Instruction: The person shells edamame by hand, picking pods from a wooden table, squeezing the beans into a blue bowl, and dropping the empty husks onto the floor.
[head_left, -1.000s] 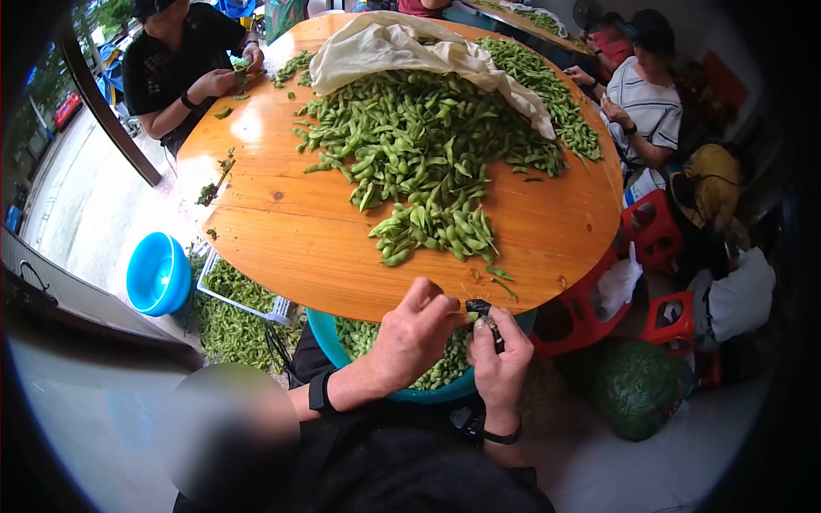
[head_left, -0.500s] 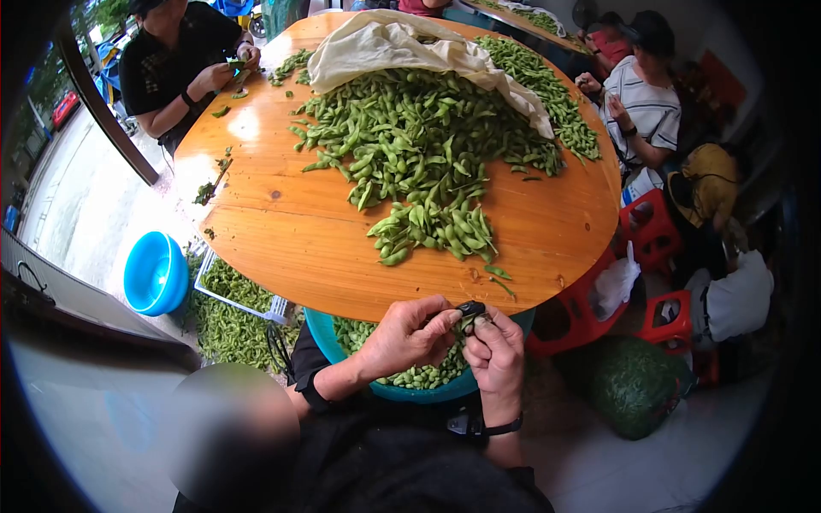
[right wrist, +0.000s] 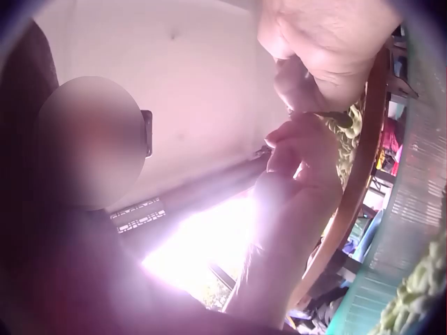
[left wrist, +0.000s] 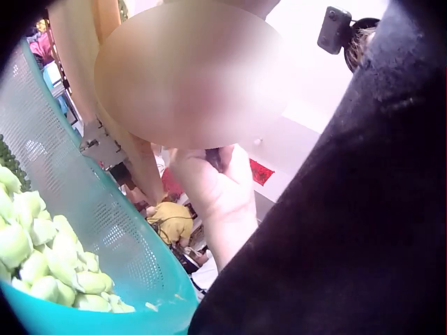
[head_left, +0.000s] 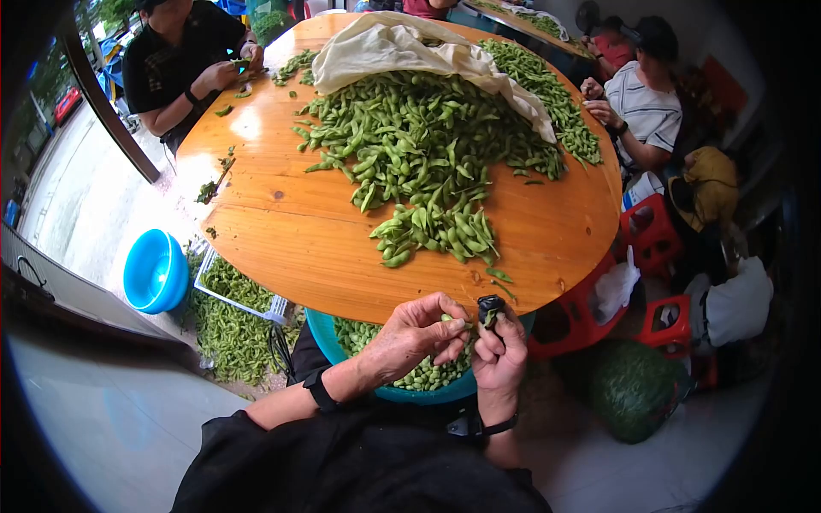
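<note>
Over the colander's near part, my left hand [head_left: 415, 338] pinches a green soybean pod [head_left: 446, 317] between thumb and fingers. Just to its right, my right hand [head_left: 500, 359] is raised with its fingers curled. A black covering [head_left: 490, 303] sits at its fingertips, with a bit of green pinched under it. In the right wrist view a pod [right wrist: 336, 116] shows between both hands. Below them is a teal colander [head_left: 432, 396] holding shelled soybeans [head_left: 428, 376]. Ahead, a big heap of pods [head_left: 410, 137] lies on the wooden table [head_left: 291, 248], a smaller bunch [head_left: 436, 231] nearest me.
A cream cloth [head_left: 385, 47] covers the heap's back. On the left floor are a blue basin [head_left: 156, 272], a white-edged crate [head_left: 244, 295] and scattered pods [head_left: 231, 338]. Red stools [head_left: 654, 231] and a green sack [head_left: 637, 389] stand right. Other people sit around the table.
My hands came together at the black covering, then drew slightly apart. The left hand now shows a green pod at its fingertips; the right hand has tipped upright.
</note>
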Demonstrator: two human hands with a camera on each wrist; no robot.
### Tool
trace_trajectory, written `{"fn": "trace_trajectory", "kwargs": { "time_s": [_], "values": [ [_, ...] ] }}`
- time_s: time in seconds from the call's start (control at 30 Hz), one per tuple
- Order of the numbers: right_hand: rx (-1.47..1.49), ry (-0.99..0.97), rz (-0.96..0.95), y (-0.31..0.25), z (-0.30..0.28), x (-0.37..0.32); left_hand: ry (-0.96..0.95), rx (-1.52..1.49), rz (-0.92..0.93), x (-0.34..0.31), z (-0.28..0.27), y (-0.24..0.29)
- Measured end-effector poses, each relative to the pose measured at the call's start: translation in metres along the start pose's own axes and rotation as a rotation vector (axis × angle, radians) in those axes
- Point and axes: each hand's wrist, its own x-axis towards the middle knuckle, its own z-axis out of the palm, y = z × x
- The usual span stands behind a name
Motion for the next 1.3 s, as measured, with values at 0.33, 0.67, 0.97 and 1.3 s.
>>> {"fn": "trace_trajectory", "kwargs": {
  "time_s": [0.33,0.67,0.97,1.3],
  "values": [
    [-0.988,-0.06,-0.254,-0.009,0.025,-0.011,0.025,0.264,0.017,-0.004,-0.004,0.005],
    [-0.698,-0.008,-0.132,-0.008,0.031,-0.014,0.066,0.216,-0.023,-0.007,0.0,0.008],
    [-0.893,-0.059,-0.212,-0.001,0.031,-0.007,0.231,0.395,0.088,-0.012,0.005,-0.001],
    [-1.243,0.072,-0.484,0.015,0.024,-0.007,0.191,0.417,0.115,-0.006,-0.002,-0.01]
  ]
}}
